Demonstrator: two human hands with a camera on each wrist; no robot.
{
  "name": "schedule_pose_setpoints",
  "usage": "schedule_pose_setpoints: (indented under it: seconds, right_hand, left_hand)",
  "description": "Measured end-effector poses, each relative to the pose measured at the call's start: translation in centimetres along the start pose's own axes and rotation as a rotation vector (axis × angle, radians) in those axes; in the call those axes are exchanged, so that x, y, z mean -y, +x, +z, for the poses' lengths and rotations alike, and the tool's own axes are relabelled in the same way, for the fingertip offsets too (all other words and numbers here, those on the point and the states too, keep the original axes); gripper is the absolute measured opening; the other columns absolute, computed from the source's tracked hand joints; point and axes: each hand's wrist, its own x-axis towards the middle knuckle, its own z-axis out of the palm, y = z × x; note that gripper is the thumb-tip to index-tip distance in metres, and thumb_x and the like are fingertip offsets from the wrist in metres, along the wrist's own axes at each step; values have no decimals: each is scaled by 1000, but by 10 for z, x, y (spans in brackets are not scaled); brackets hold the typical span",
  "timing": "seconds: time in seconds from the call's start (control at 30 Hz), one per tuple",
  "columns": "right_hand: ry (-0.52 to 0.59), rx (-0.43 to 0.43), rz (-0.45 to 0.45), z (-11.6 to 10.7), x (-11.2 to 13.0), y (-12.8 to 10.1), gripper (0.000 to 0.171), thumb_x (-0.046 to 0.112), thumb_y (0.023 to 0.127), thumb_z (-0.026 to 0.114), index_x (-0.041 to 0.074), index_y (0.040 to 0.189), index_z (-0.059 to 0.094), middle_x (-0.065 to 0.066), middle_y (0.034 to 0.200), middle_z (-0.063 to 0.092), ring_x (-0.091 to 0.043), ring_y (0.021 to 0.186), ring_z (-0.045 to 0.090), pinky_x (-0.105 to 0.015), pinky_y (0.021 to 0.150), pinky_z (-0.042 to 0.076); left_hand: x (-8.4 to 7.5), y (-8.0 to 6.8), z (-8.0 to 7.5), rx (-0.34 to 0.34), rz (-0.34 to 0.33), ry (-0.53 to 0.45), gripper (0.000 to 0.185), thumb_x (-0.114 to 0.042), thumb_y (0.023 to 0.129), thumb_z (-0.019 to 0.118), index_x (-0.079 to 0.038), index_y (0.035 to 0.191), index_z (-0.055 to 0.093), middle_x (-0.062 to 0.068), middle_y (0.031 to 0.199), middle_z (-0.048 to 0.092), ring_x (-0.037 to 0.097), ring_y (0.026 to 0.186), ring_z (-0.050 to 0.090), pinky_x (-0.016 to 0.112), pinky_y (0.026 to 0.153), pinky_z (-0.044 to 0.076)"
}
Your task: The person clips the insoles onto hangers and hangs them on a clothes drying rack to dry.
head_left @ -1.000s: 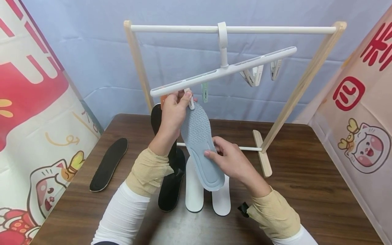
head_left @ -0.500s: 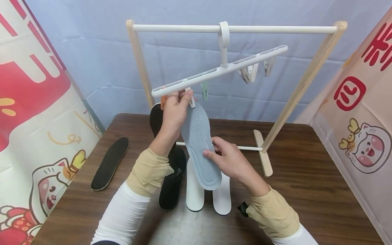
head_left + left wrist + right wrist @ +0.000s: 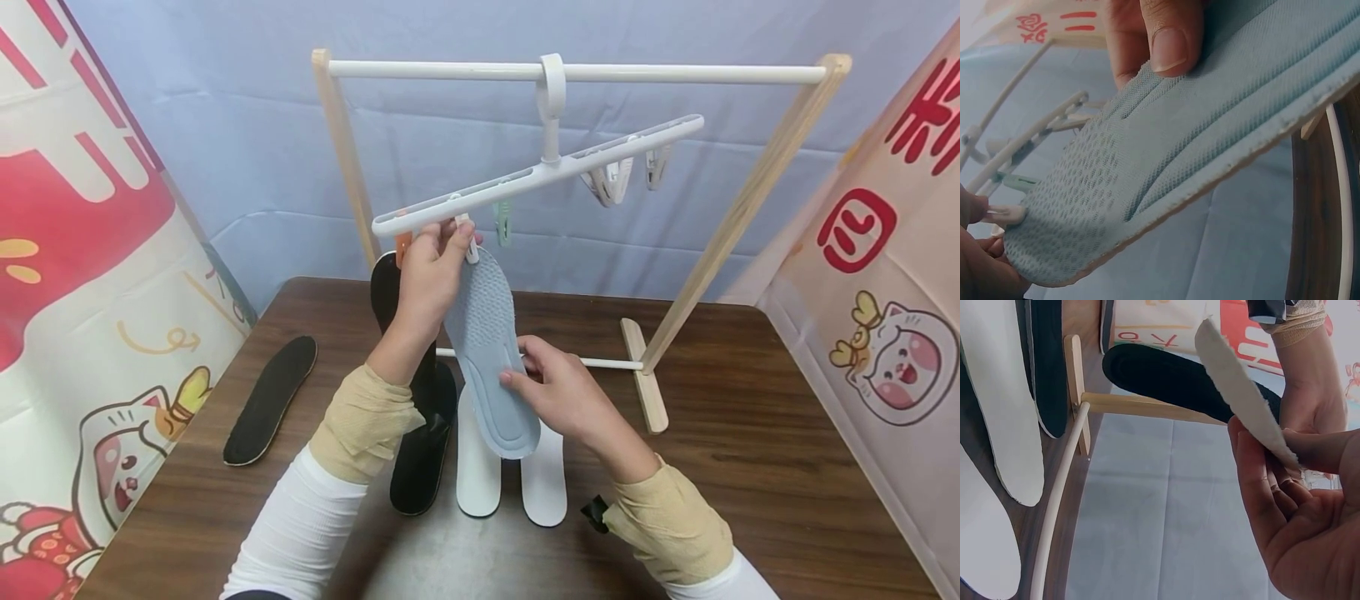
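A light blue insole (image 3: 487,325) hangs tilted in front of me, its textured toe end up by a white clothespin (image 3: 472,248). With thumb and fingers my left hand (image 3: 429,279) pinches that clothespin, whose tip overlaps the insole's upper edge. Lower down, my right hand (image 3: 566,387) holds the insole by its side edge, thumb on the front face and fingers behind. The clothespin hangs from a white hanger bar (image 3: 540,177) that slopes down to the left. Left of my hand, an orange clothespin (image 3: 402,248) carries a black insole (image 3: 384,287), partly hidden by my wrist.
A drying stand with a white rail (image 3: 675,75) and wooden legs bears the hanger. More clothespins, one a green clothespin (image 3: 503,223), hang along it. On the table (image 3: 750,467) lie a black insole (image 3: 272,402) at left and white insoles (image 3: 478,475) near the middle.
The hanger bar's right end has shifted slightly left. The light blue insole's lower end has risen a little and moved slightly left. Both hands keep their holds.
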Motion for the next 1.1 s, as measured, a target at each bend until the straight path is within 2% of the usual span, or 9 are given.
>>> schedule_pose_setpoints:
  seconds: [0.13, 0.43, 0.63, 0.87, 1.1]
  right_hand:
    - [-17, -7, 2, 1, -1, 0, 37, 14, 96, 70, 6, 130, 59, -8, 107, 77, -20, 95, 73, -43, 83, 57]
    - [-45, -12, 25, 2, -5, -1, 43, 15, 97, 69, 6, 138, 57, -14, 121, 72, -28, 109, 71, -47, 91, 55]
    - [-55, -44, 16, 3, -5, 0, 47, 16, 97, 69, 7, 141, 55, -12, 120, 72, -28, 103, 72, -47, 88, 56]
    - [-51, -41, 37, 3, -8, 0, 51, 15, 97, 69, 6, 144, 52, -15, 128, 68, -30, 107, 70, -48, 89, 55]
    - [-45, -28, 50, 4, -10, 2, 56, 16, 98, 67, 7, 149, 47, -16, 132, 65, -32, 111, 68, -51, 91, 54]
  left_hand:
    - [0, -1, 0, 3, 7, -3, 38, -24, 105, 58, 2, 133, 56, 18, 122, 67, 20, 114, 63, 32, 101, 45]
    - [4, -5, -3, 14, 63, 14, 40, -20, 105, 55, 3, 138, 52, 19, 130, 65, 22, 124, 60, 35, 109, 43]
    - [7, -8, -6, 27, 107, 46, 45, -21, 106, 54, 1, 144, 48, 16, 141, 59, 21, 134, 55, 32, 113, 40]
    - [9, -14, -8, 52, 153, 108, 48, -20, 106, 52, -1, 149, 44, 14, 146, 55, 21, 131, 57, 33, 110, 43]
    - [14, -18, -9, 74, 174, 103, 50, -18, 106, 51, 2, 150, 41, 16, 145, 54, 24, 131, 56, 35, 111, 43]
